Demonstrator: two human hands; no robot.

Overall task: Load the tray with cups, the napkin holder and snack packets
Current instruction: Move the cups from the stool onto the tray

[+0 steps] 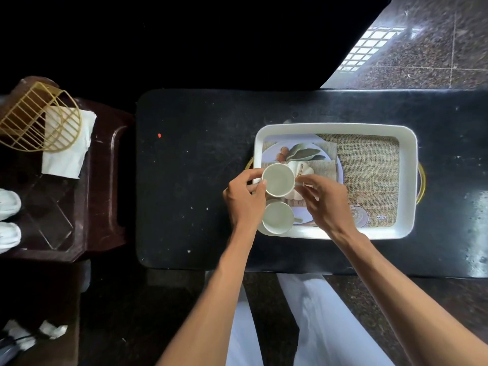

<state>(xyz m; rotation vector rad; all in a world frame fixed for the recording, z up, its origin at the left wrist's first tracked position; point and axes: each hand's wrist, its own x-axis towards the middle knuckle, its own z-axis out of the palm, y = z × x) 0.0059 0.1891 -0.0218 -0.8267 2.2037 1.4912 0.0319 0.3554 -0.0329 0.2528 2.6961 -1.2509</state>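
A white rectangular tray (408, 180) with a printed burlap-pattern base lies on the black table. Two white cups are at its left end: the upper cup (277, 180) and the lower cup (277, 217). My left hand (244, 200) grips the rim of the upper cup from the left. My right hand (323, 200) pinches that cup's right side, at its handle. The lower cup stands in the tray's near left corner, untouched. A gold wire napkin holder (39, 117) with white napkins (68, 151) sits far left on a dark stool.
The black table (184, 180) extends left of the tray. A dark brown plastic stool (100, 180) stands to the left. White packets (9, 217) lie at the left edge of view. A gold tray handle (422, 183) sticks out on the right. Granite floor lies behind.
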